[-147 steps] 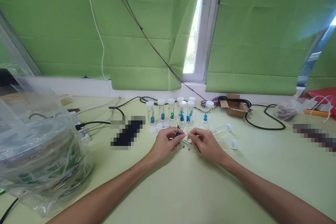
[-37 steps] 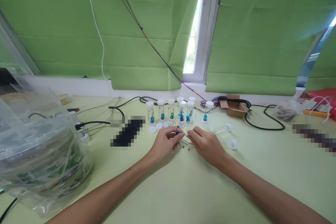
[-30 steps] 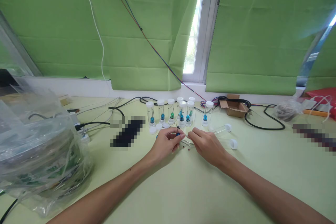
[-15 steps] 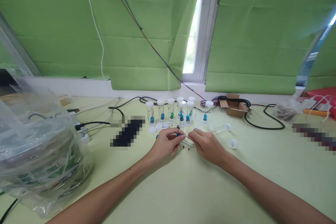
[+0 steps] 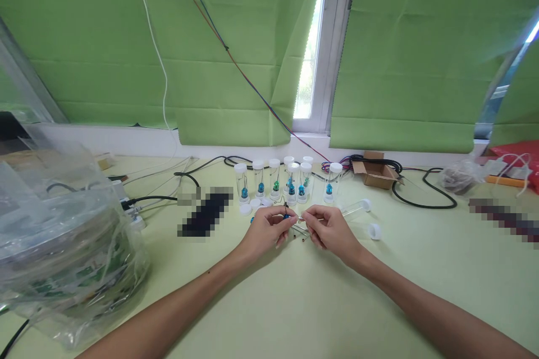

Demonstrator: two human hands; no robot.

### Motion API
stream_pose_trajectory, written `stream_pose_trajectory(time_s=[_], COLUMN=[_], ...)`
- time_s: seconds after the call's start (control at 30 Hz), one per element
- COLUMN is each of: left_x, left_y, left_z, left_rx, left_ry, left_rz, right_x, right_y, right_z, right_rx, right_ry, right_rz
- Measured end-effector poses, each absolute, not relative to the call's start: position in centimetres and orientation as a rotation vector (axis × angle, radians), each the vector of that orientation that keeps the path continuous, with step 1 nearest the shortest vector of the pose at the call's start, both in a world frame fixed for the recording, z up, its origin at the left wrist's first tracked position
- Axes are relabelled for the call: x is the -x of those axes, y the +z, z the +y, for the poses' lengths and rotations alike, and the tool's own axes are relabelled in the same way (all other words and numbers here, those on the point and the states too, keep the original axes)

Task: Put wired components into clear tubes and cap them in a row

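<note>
My left hand [image 5: 263, 231] is closed in a pinch on a small dark-blue piece with a thin black wire hook [image 5: 286, 214] sticking up from it. Just to the right, my right hand [image 5: 332, 231] pinches with thumb and forefinger close to that piece; what lies in its fingertips is too small to make out. Thin metal rods [image 5: 300, 230] lie on the table beneath the fingers. Behind the hands, several clear tubes with white caps [image 5: 293, 182] stand upright, holding small blue or green pieces. Loose white caps [image 5: 246, 210] rest by my left hand.
An empty clear tube [image 5: 357, 207] lies to the right, near another uncapped tube's white cap [image 5: 374, 231]. Farther back are an open cardboard box [image 5: 378, 176] and black cables [image 5: 438, 205]. A large plastic-wrapped reel [image 5: 80, 258] takes up the left side.
My right hand has turned slightly, its thumb and forefinger now showing in a pinch toward the blue piece. My left hand stays nearly where it was.
</note>
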State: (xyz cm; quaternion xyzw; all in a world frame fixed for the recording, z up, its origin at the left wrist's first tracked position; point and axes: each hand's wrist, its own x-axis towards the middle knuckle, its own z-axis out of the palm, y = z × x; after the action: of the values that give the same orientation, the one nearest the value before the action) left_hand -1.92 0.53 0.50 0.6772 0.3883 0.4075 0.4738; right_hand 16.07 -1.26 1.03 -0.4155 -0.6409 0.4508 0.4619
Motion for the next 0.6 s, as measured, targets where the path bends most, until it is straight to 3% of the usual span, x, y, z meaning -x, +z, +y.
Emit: stream_pose_trajectory(time_s=[0.33,0.6], left_x=[1.87,1.87], left_y=[0.39,0.31], left_z=[0.52,0.7], left_rx=[-1.695,-1.692], left_ry=[0.987,0.988], left_rz=[0.976,0.965], right_x=[-16.15,-15.96], right_y=[1.95,1.56], right_z=[-1.27,-1.15], right_rx=[0.981,0.984], right_ry=[1.717,1.607], right_rz=[-1.033,-1.144])
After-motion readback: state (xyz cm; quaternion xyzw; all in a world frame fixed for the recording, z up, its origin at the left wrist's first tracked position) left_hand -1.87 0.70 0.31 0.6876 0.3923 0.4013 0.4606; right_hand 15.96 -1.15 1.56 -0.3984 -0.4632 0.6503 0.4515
